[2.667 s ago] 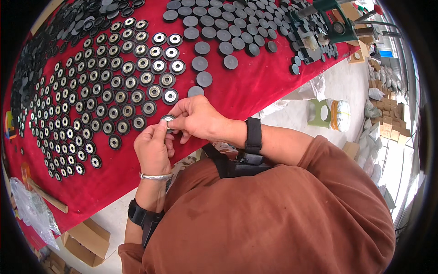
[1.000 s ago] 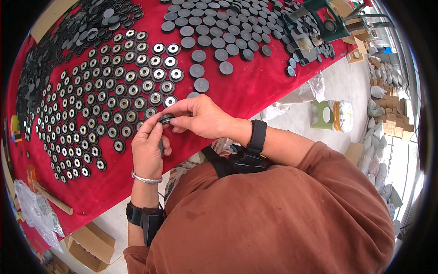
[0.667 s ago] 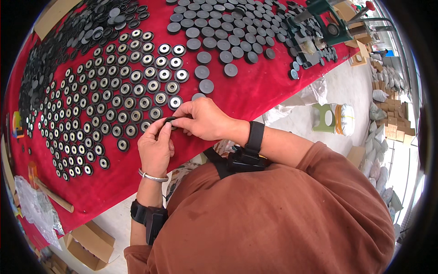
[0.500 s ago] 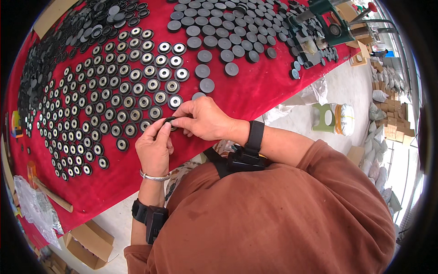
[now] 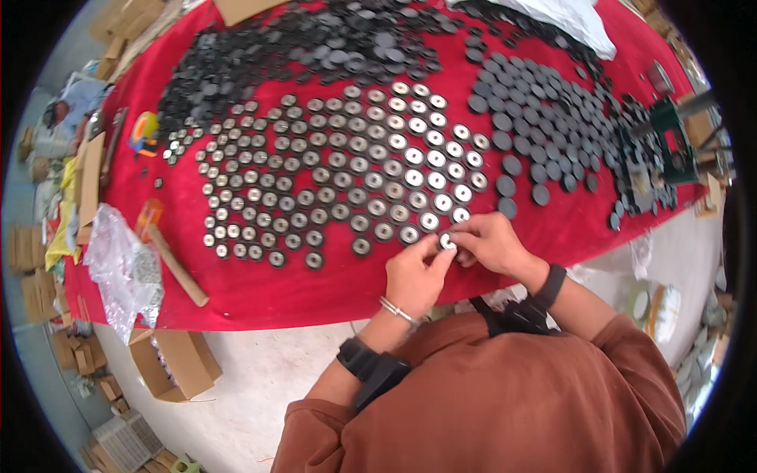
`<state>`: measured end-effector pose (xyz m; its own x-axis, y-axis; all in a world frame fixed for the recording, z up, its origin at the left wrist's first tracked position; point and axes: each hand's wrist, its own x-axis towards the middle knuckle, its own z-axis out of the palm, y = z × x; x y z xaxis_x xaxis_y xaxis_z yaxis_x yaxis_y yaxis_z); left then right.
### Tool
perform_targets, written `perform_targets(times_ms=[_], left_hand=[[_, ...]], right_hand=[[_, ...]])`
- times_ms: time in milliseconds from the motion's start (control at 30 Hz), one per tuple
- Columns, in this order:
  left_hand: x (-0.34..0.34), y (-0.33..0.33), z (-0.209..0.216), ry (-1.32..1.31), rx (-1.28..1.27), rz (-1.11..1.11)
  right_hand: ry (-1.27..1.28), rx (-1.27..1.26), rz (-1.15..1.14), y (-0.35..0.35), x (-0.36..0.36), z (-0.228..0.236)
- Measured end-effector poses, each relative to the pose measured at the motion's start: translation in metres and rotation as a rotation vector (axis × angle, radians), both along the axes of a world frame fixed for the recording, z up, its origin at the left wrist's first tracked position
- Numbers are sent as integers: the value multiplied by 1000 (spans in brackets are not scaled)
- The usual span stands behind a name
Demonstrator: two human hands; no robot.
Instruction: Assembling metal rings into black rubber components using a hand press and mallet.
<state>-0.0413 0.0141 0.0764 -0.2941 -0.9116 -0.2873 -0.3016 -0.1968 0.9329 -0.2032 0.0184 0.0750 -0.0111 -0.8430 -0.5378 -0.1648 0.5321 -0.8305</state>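
Note:
Both hands meet near the front edge of the red-covered table [image 5: 260, 303]. Between their fingertips is a small round bearing piece [image 5: 447, 241], silver-faced and partly covered by the fingers. My left hand [image 5: 416, 276] pinches it from the left, thumb up against it. On the other side, my right hand [image 5: 497, 246] grips its edge with thumb and forefinger. Just beyond lie many black-rimmed bearing pieces [image 5: 359, 164] with silver faces and centre holes, spread in loose rows. To their right are plain dark grey discs [image 5: 540, 154], laid flat.
A heap of black rings and discs [image 5: 276, 59] covers the far left. At the right edge stands a green metal press [image 5: 670, 142]. A hammer [image 5: 177, 264] and a clear plastic bag [image 5: 118, 264] lie at the left front. Below is an open carton [image 5: 185, 359] on the floor.
The view has swung left, showing more of the table's left end. The piece between my fingers has turned from its dark edge to its silver face. Both hands still hold it.

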Motion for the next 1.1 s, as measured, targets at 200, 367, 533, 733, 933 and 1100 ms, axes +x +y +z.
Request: perform_targets(times_ms=[200,367,533,733,933,1100], left_hand=[[98,-42,32,-461,-247,445],[362,-78,-37,-1788,-471,588],[434,-106,-46,-1171,103,586],[422,-134,7,-319,321,477],[342,-85,52,127,-3,930],[280,-24,63,-115,-227,548]], right_hand=[[171,-36,-56,13,-3,-5],[503,-345,68,10,-3,10],[504,-378,-68,14,-40,16],[385,-223,-175,22,-55,32],[343,-301,-105,11,-36,43],[151,-464,1,-9,-11,52]])
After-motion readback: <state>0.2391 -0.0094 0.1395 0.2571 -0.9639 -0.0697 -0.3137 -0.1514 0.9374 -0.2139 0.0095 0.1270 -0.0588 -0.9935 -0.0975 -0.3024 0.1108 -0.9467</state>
